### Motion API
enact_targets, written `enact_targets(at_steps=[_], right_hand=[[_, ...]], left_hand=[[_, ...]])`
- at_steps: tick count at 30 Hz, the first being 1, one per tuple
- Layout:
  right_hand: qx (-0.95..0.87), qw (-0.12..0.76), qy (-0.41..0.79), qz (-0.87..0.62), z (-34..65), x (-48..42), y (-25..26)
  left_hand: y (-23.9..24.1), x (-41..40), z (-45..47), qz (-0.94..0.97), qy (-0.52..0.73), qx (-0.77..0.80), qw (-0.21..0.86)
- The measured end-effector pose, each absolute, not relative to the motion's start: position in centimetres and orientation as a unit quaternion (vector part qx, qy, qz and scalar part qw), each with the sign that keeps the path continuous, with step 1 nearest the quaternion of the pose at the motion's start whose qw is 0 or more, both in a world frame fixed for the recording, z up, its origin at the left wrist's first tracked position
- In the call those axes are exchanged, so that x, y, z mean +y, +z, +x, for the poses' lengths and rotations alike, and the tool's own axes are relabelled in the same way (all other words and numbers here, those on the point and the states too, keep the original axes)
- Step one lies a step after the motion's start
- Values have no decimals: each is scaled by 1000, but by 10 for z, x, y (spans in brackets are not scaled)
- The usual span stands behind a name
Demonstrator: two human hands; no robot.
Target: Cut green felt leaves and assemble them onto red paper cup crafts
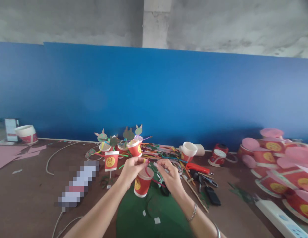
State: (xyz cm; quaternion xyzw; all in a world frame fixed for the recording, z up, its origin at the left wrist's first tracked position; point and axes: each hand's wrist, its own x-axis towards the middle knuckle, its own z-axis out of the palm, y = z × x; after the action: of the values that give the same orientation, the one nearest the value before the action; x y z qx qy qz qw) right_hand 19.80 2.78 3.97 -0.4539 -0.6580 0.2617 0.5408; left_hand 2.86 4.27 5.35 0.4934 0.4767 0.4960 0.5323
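Note:
A red paper cup (143, 185) with a yellow round print stands tilted on a green sheet (134, 215), between my hands. Rising from its mouth is a red pipe cleaner (147, 172), whose top end my left hand (132, 170) pinches. Another red strip (157, 182) sticks out at the cup's right side. My right hand (170, 175), closed at the fingertips, holds a small white piece of tape (155, 164) just right of the left fingers. On the green sheet below lie a dark green paper disc (154, 206) and white scraps (157, 220).
Several finished cups with paper animal heads (110, 161) stand behind to the left. Pipe cleaners (158, 150), white cups (189, 150), a red-handled tool (198, 168) and scissors (209, 180) lie behind and right. Stacked red cups (273, 158) and a power strip (279, 216) are far right.

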Motion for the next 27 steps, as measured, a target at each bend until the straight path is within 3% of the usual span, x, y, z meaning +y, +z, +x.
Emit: enact_targets(at_steps=[4, 27], right_hand=[[-687, 538, 226, -434, 196, 24, 46], [-715, 500, 127, -472, 196, 21, 47]], left_hand=[[59, 30, 42, 550, 492, 465, 489], [61, 19, 51, 566, 486, 451, 490]])
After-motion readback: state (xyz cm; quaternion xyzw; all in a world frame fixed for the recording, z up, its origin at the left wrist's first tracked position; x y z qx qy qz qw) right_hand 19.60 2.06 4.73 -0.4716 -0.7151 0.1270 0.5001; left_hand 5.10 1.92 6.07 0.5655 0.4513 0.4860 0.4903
